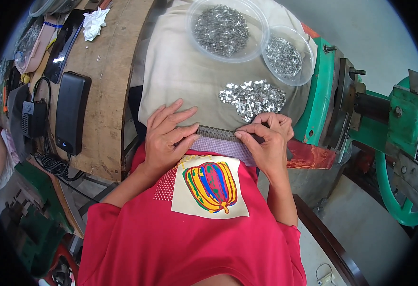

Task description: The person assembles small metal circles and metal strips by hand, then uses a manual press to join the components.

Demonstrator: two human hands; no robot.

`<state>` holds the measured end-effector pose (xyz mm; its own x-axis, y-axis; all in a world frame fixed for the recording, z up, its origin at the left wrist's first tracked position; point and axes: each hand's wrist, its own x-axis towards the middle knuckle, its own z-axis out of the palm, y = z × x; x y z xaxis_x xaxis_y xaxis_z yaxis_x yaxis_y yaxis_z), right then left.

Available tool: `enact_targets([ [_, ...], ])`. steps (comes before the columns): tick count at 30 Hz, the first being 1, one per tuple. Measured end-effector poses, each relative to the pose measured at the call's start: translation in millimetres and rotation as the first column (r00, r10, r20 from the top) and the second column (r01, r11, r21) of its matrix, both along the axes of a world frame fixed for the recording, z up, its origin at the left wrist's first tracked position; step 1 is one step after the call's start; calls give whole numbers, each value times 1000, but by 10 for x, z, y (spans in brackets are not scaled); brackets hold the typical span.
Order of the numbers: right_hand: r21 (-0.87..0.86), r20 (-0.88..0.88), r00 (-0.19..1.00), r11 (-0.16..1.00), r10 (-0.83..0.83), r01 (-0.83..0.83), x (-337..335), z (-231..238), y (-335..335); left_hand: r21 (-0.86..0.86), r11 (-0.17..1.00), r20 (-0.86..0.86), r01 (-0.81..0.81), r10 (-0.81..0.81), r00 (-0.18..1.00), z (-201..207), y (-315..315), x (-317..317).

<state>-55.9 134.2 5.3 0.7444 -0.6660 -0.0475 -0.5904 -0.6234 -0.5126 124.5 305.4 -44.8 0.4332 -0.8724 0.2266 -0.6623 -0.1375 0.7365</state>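
On my remote feed, a dark slotted metal strip (216, 134) lay before the red shirt (180, 245).
I saw the left hand (167, 137), fingers splayed, at its left end, and the right hand (270, 138), thumb and forefinger bunched at its right; I couldn't tell whether either gripped it. Lilac woven fabric (224, 147) showed just nearer, a heap of shiny metal pieces (254, 99) beyond, then two clear plastic tubs (258, 39).

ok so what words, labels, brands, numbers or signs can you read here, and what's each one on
No text reads clearly.
Black adapter: pale label, too small to read.
Black rectangular device: tiny lit mark, too small.
Green machine: any markings too blurred.
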Motion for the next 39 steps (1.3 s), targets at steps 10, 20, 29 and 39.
enact_targets([
  [10, -12, -6, 1000, 1000, 11, -11, 26, 28, 6, 11, 1000, 12, 3, -3, 1000, -16, 8, -3],
  [20, 22, -10, 1000, 1000, 8, -7, -75, -1, -29, 9, 1000, 11, -2, 2, 1000, -11, 7, -7],
  [29, 86, -5, 1000, 996, 25, -25, -127, 29, -104, 4, 1000, 12, 3, -3, 1000, -17, 9, -4],
  [39, 100, 17, 1000, 995, 17, -18, -119, 21, -83, 13, 1000, 12, 3, -3, 1000, -14, 12, -7],
])
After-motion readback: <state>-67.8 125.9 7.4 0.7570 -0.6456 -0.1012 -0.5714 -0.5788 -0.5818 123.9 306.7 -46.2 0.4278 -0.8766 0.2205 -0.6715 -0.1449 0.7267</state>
